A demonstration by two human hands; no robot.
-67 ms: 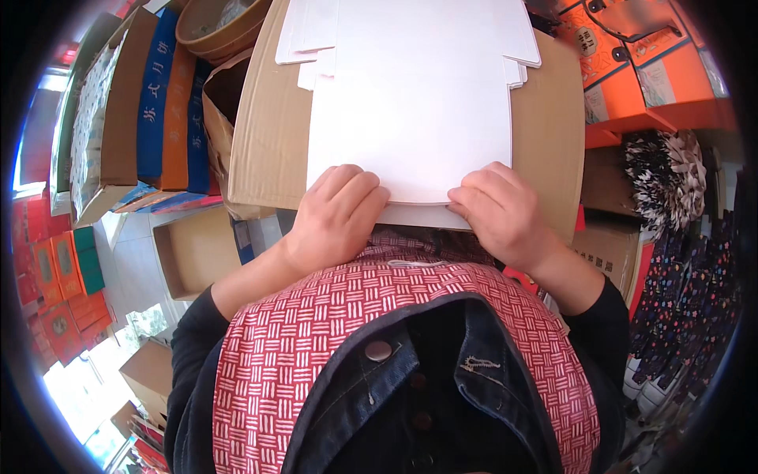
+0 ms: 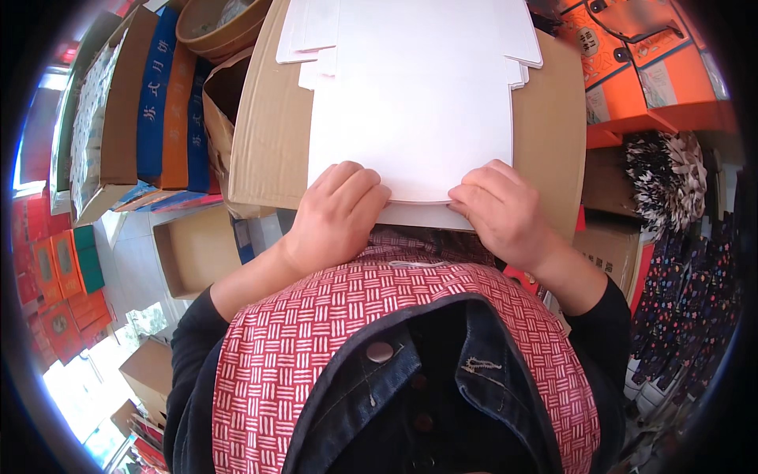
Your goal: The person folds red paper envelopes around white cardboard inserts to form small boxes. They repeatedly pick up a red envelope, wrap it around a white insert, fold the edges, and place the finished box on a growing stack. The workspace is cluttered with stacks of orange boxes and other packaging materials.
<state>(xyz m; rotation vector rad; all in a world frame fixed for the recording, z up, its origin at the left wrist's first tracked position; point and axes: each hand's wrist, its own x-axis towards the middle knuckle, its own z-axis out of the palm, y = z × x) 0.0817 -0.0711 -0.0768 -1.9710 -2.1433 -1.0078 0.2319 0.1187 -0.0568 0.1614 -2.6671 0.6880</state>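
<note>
A stack of white die-cut cardboard blanks [image 2: 410,103] lies on a brown cardboard surface [image 2: 272,134] in front of me. Notched flaps stick out at the far left and far right of the stack. At its near edge, my left hand [image 2: 339,209] pinches the top blank by the left corner, fingers curled and closed. My right hand [image 2: 501,209] grips the same edge near the right corner, also closed. Between the two hands the edge bends slightly upward, and a lower white layer shows beneath it. My thumbs are mostly hidden.
Blue and orange boxes [image 2: 162,95] stand at the left beside a round wooden tub [image 2: 221,31] and an open paper bag [image 2: 225,103]. A shallow cardboard tray [image 2: 197,253] sits lower left. Orange gift boxes [image 2: 655,71] fill the far right, above a dark flowered cloth [image 2: 683,292].
</note>
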